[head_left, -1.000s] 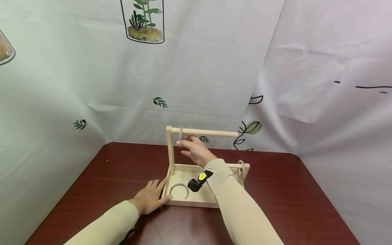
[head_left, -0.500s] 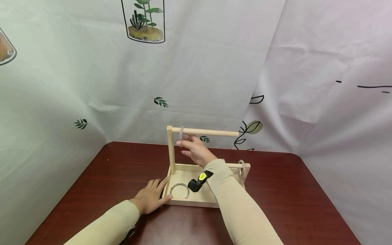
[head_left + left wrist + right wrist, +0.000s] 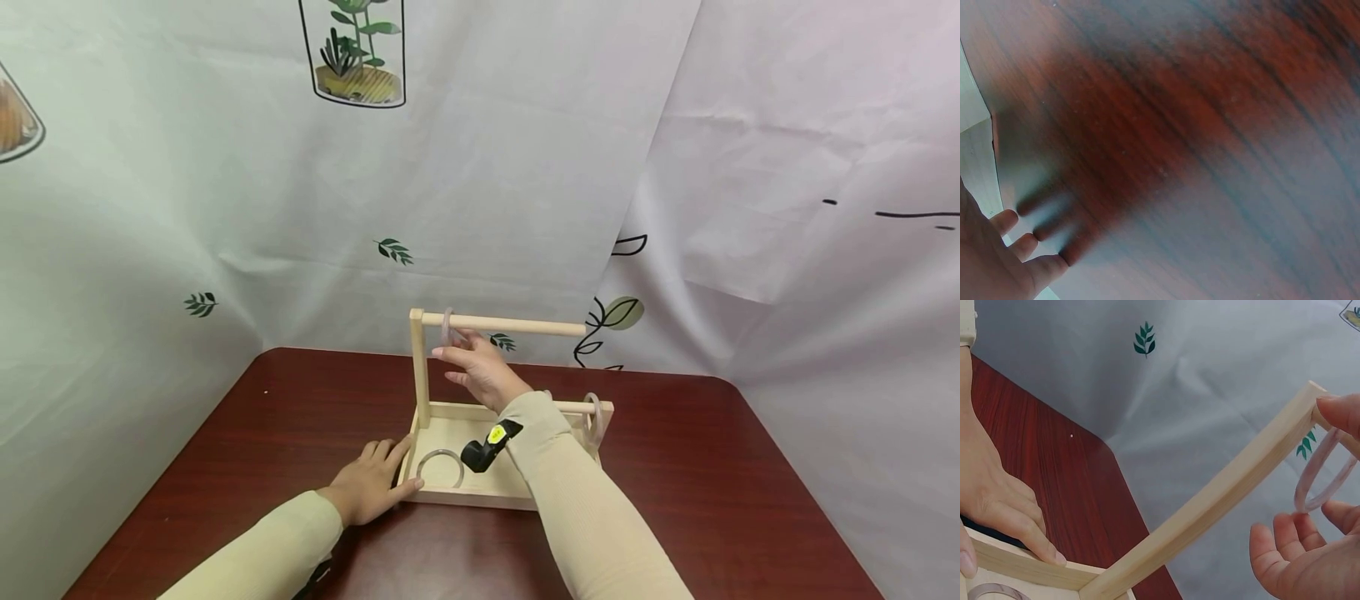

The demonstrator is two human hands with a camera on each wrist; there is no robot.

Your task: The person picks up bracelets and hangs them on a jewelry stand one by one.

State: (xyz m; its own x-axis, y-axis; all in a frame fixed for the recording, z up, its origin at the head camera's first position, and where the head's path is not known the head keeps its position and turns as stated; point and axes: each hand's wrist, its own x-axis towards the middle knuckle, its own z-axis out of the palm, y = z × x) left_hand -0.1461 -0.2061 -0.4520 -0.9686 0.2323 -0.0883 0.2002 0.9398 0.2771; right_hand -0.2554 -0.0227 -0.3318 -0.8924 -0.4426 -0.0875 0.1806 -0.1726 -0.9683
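**One ring on the top bar, one in the tray, one on the low bar**

The right hand [image 3: 480,371] is raised at the left end of the upper dowel [image 3: 502,323], and its fingertips [image 3: 1342,412] touch a translucent pink ring [image 3: 1322,472] that hangs on that dowel, close beside the upright post [image 3: 417,367]. The right wrist view shows the thumb above and the other fingers loosely curved below the ring; whether they pinch it or merely touch it cannot be told. The left hand [image 3: 369,483] lies flat, fingers straight, on the dark red table [image 3: 225,450], its fingertips and thumb against the left edge of the wooden tray [image 3: 480,493] that forms the stand's base, as if steadying it.

Judging from how things lie, the ring on the top dowel looks hung already. A second ring [image 3: 438,468] lies flat in the tray, near the left hand, and so appears left to do. A third ring [image 3: 594,417] hangs on the lower dowel at the tray's right end. A white cloth with leaf prints [image 3: 392,250] hangs behind.
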